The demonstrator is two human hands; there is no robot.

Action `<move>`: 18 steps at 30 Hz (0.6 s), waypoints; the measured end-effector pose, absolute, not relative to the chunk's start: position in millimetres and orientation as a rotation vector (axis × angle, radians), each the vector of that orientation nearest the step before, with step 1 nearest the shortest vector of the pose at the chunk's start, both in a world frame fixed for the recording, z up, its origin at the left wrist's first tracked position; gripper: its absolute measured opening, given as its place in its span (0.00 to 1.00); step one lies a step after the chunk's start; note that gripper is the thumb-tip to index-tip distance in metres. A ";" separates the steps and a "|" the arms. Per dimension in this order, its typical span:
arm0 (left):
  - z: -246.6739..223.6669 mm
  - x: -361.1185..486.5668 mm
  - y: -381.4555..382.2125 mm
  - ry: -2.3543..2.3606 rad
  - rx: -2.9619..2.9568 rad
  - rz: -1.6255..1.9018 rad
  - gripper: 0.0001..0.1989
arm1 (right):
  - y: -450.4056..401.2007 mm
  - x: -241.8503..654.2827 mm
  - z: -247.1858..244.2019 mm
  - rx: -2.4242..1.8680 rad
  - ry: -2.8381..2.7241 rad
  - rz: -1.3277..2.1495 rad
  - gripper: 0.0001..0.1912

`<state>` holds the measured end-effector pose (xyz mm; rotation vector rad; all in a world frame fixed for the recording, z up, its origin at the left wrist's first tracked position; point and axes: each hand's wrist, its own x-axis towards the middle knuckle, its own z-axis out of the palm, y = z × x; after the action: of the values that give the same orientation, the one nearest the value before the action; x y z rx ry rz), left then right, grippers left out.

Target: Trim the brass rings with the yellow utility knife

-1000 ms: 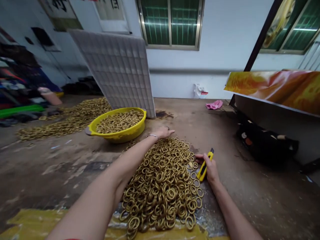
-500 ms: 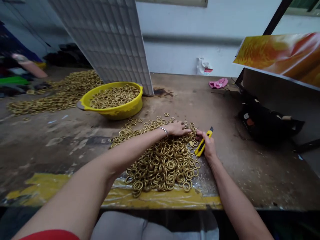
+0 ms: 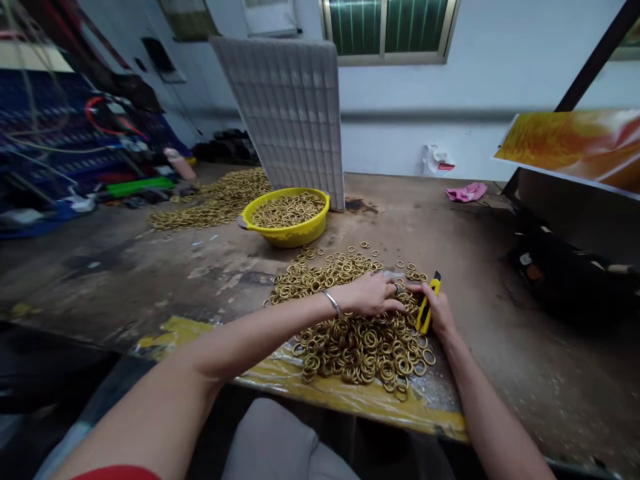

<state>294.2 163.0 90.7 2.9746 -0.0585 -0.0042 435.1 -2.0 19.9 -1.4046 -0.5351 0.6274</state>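
A heap of brass-coloured rings [image 3: 357, 357] lies on the table in front of me. My left hand [image 3: 373, 295], with a silver bangle at its wrist, lies over the top right part of the heap, its fingers stretched out over the rings. My right hand [image 3: 439, 312] is at the heap's right edge, closed around a yellow utility knife [image 3: 427, 310] whose dark tip points up and away. Its index finger reaches left towards the left fingertips and touches the rings. Whether either hand pinches a single ring cannot be made out.
Behind the heap stands a yellow basin [image 3: 295, 237] full of rings, before a leaning grey ribbed panel [image 3: 300, 120]. More rings [image 3: 215, 203] spread at the back left. A pink cloth [image 3: 466, 193] lies at the back right, near a black bag [image 3: 555, 280]. Yellow tape [image 3: 340, 397] covers the front edge.
My view has swung left and up, so the table's things appear farther right. My left hand now lies with fingers more extended over the heap. The right hand still holds the utility knife.
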 end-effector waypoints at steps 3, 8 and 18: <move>97.4 288.8 198.9 0.166 2.991 0.038 0.30 | -1.6 436.2 16.9 -1.428 -0.516 0.606 0.29; 87.1 280.1 295.4 0.674 2.972 -0.007 0.26 | -0.6 440.2 10.0 -1.478 -0.489 0.589 0.28; 55.0 235.1 346.8 1.206 2.785 -0.105 0.23 | -2.7 443.7 4.9 -1.484 -0.421 0.574 0.26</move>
<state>235.1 346.8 55.0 2.7852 1.2060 -0.1052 443.7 -2.7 4.9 -1.4845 -0.4212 0.5740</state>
